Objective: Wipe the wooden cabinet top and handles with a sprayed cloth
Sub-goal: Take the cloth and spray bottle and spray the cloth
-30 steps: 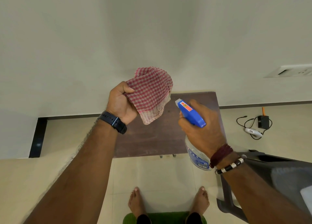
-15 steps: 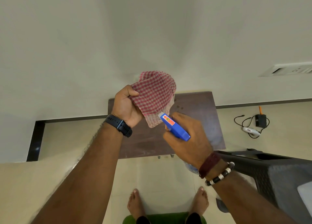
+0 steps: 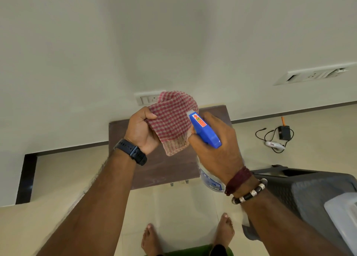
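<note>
My left hand (image 3: pixel 142 132) grips a red and white checked cloth (image 3: pixel 172 120), held up above the dark wooden cabinet top (image 3: pixel 166 167). My right hand (image 3: pixel 216 145) holds a spray bottle with a blue trigger head (image 3: pixel 204 132), its nozzle almost touching the cloth's right side. The bottle's clear body (image 3: pixel 209 179) hangs below my wrist. The cabinet stands against the wall, and its handles show only as small metal tabs (image 3: pixel 178 183) under the front edge.
A dark grey plastic chair (image 3: pixel 301 190) stands close on the right. A charger and cables (image 3: pixel 276 138) lie on the tiled floor at right. Wall sockets (image 3: pixel 147 99) sit behind the cloth. My bare feet (image 3: pixel 185 236) stand in front of the cabinet.
My right hand has brought the spray bottle up and left until its nozzle reaches the cloth. My left hand has kept the cloth raised.
</note>
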